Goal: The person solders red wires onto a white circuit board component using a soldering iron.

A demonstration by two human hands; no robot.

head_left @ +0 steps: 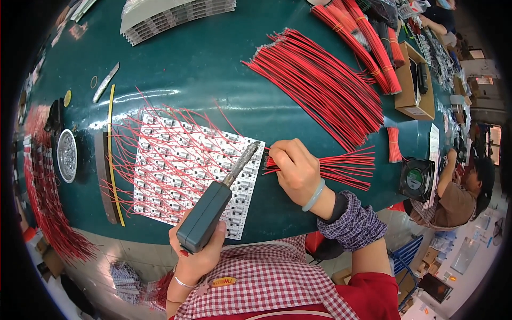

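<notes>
My left hand (198, 255) grips a grey soldering iron (213, 202) by its handle; its metal tip points up and right, reaching the right edge of a white panel of small circuit boards (176, 176). Thin red wires fan out across that panel. My right hand (296, 168) pinches a bundle of red and black wires (341, 168), holding their ends next to the iron's tip at the panel's edge. A pale green bangle circles the right wrist.
A big loose fan of red-black wires (320, 80) lies on the green table (224, 69), with banded wire bundles (368, 42) behind. A round metal dish (67, 154) sits left, stacked boards (170, 16) far back, a small fan (416, 178) right. Another person (458, 194) sits at right.
</notes>
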